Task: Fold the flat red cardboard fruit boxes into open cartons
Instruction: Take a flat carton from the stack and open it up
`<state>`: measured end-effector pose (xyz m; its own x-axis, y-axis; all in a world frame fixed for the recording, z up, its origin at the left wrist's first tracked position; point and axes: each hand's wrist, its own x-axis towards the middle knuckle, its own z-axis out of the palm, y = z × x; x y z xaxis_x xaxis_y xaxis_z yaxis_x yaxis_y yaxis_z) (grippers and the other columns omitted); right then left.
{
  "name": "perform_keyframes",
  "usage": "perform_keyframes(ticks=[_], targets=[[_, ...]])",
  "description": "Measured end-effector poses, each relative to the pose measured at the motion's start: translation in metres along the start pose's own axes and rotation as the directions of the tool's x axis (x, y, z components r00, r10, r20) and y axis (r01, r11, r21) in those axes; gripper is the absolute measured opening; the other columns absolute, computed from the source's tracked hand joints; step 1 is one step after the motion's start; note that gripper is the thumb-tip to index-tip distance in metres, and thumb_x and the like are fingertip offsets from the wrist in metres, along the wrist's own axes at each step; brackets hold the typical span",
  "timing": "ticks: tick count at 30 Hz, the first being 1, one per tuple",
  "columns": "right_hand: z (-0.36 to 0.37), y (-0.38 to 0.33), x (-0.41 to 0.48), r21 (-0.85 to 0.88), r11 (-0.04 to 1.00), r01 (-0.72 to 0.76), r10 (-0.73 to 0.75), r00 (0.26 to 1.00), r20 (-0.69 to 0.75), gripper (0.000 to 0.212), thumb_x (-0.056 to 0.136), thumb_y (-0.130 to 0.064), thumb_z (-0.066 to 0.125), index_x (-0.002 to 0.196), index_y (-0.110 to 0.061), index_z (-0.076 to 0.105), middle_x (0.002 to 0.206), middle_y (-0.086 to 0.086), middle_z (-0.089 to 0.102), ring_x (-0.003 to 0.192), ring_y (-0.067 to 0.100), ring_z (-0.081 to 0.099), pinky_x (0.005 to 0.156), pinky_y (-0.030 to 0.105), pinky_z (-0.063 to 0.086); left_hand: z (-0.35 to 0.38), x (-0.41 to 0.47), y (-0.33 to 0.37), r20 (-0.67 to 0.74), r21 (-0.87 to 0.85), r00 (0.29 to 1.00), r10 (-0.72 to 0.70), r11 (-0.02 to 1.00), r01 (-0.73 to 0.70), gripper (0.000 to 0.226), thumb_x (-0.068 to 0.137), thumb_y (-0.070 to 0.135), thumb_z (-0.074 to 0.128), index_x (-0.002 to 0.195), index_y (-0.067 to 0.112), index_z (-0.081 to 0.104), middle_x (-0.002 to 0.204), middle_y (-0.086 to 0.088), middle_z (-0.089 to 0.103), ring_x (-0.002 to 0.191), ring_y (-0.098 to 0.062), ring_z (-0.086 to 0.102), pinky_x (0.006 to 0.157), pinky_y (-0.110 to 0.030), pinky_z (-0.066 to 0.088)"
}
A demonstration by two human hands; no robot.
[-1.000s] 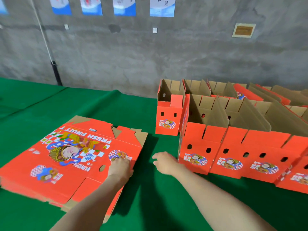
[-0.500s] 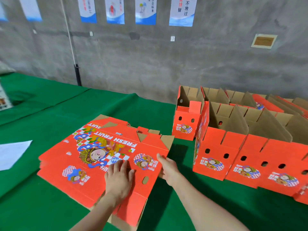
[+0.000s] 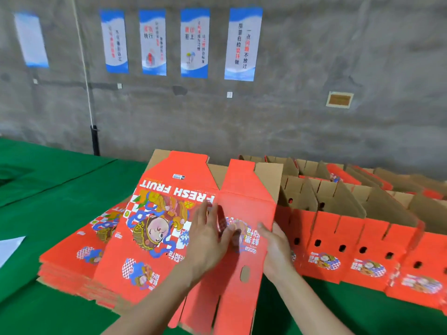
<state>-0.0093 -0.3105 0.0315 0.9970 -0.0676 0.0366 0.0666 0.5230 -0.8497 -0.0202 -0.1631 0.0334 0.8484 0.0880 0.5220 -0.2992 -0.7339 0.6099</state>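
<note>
One flat box [image 3: 242,189] tilts up off the stack [image 3: 72,259], left hand [image 3: 208,240] spread flat on its print, right hand [image 3: 275,250] pinching its right edge; it looks light and stiff, best held by the edges. Folded cartons [image 3: 350,238] stand beside the right hand on green cloth [image 3: 60,184] under a postered concrete wall [image 3: 290,129].

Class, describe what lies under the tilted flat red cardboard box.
Under the tilted flat red cardboard box, a stack of flat red cardboard boxes shows at left on the green tabletop; the rest is covered.
</note>
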Motion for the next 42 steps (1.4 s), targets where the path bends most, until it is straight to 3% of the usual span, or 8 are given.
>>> perform_keyframes(ticks=[7, 14, 18, 21, 25, 33, 40, 42], targets=[[-0.025, -0.057, -0.062, 0.111, 0.978, 0.178, -0.188, 0.978, 0.095, 0.031, 0.087, -0.002, 0.048, 0.107, -0.014, 0.068, 0.099, 0.007, 0.074, 0.09, 0.016, 0.071, 0.065, 0.024, 0.056, 0.006, -0.004, 0.127, 0.244, -0.284, 0.964, -0.103, 0.943, 0.173, 0.121, 0.062, 0.073, 0.059, 0.153, 0.019, -0.001, 0.159, -0.011, -0.011, 0.147, -0.02, -0.01, 0.12, -0.037, 0.004], [-0.001, -0.06, -0.089, 0.199, 0.967, 0.16, -0.212, 0.937, 0.277, 0.048, 0.081, -0.025, 0.05, 0.126, -0.01, 0.058, 0.128, 0.01, 0.062, 0.119, 0.019, 0.058, 0.097, 0.034, 0.048, -0.027, -0.018, 0.166, 0.198, -0.52, 0.979, -0.039, 0.843, 0.139, 0.099, 0.068, 0.037, 0.07, 0.152, 0.026, 0.018, 0.154, -0.003, 0.027, 0.142, -0.018, 0.026, 0.116, -0.035, 0.024], [0.015, -0.056, -0.085, 0.022, 0.977, 0.214, -0.207, 0.903, 0.376, 0.046, 0.088, 0.011, 0.042, 0.111, -0.02, 0.066, 0.109, -0.002, 0.072, 0.102, 0.011, 0.066, 0.08, 0.027, 0.054, -0.068, -0.031, 0.162, 0.039, -0.35, 0.996, 0.079, 0.935, -0.061, 0.06, 0.091, 0.008, 0.05, 0.143, 0.035, 0.04, 0.107, 0.006, 0.067, 0.097, -0.013, 0.061, 0.084, -0.018, 0.044], [0.026, -0.064, -0.077, -0.198, 0.935, 0.293, -0.19, 0.89, 0.415, 0.045, 0.093, 0.004, 0.048, 0.129, -0.023, 0.053, 0.102, 0.001, 0.072, 0.09, 0.011, 0.067, 0.074, 0.022, 0.054, -0.101, -0.045, 0.158, -0.042, -0.2, 0.968, 0.248, 0.947, -0.252, 0.058, 0.091, 0.004, 0.049, 0.138, 0.036, 0.046, 0.102, 0.004, 0.072, 0.095, -0.015, 0.065, 0.085, -0.025, 0.05], [0.031, -0.087, -0.054, -0.421, 0.848, 0.323, -0.196, 0.928, 0.317, 0.067, 0.09, -0.01, 0.064, 0.146, -0.024, 0.03, 0.118, -0.004, 0.058, 0.099, 0.013, 0.062, 0.078, 0.025, 0.053, -0.15, -0.044, 0.147, -0.126, -0.245, 0.921, 0.37, 0.888, -0.39, 0.046, 0.092, 0.0, 0.054, 0.126, 0.029, 0.057, 0.092, 0.04, 0.063, 0.089, 0.021, 0.057, 0.073, 0.001, 0.039], [-0.014, -0.136, -0.033, -0.742, 0.573, 0.348, -0.336, 0.926, 0.175, 0.078, 0.078, -0.026, 0.078, 0.143, -0.018, 0.037, 0.14, -0.001, 0.035, 0.122, 0.026, 0.05, 0.099, 0.049, 0.046, -0.174, -0.037, 0.118, -0.003, -0.657, 0.934, 0.357, 0.703, -0.271, 0.053, 0.094, 0.003, 0.052, 0.121, 0.049, 0.057, 0.114, 0.004, 0.07, 0.098, -0.016, 0.069, 0.072, -0.025, 0.056], [-0.064, -0.166, -0.05, -0.786, 0.593, 0.172, -0.169, 0.982, 0.087, 0.026, 0.087, -0.021, 0.07, 0.105, -0.01, 0.056, 0.082, 0.001, 0.062, 0.056, 0.008, 0.057, 0.045, 0.02, 0.039, -0.134, -0.026, 0.107, -0.035, -0.775, 0.964, 0.263, 0.602, -0.193, 0.048, 0.09, 0.0, 0.054, 0.12, 0.037, 0.06, 0.108, 0.005, 0.072, 0.091, -0.013, 0.07, 0.068, -0.022, 0.055], [-0.076, -0.176, -0.058, -0.784, 0.611, 0.11, -0.083, 0.994, 0.075, 0.019, 0.092, -0.025, 0.063, 0.104, -0.013, 0.055, 0.091, 0.007, 0.065, 0.052, 0.012, 0.061, 0.041, 0.02, 0.039, -0.122, -0.024, 0.103, -0.015, -0.806, 0.971, 0.238, 0.572, -0.152, 0.047, 0.09, -0.001, 0.054, 0.121, 0.034, 0.06, 0.106, 0.004, 0.072, 0.088, -0.013, 0.07, 0.067, -0.022, 0.055]])
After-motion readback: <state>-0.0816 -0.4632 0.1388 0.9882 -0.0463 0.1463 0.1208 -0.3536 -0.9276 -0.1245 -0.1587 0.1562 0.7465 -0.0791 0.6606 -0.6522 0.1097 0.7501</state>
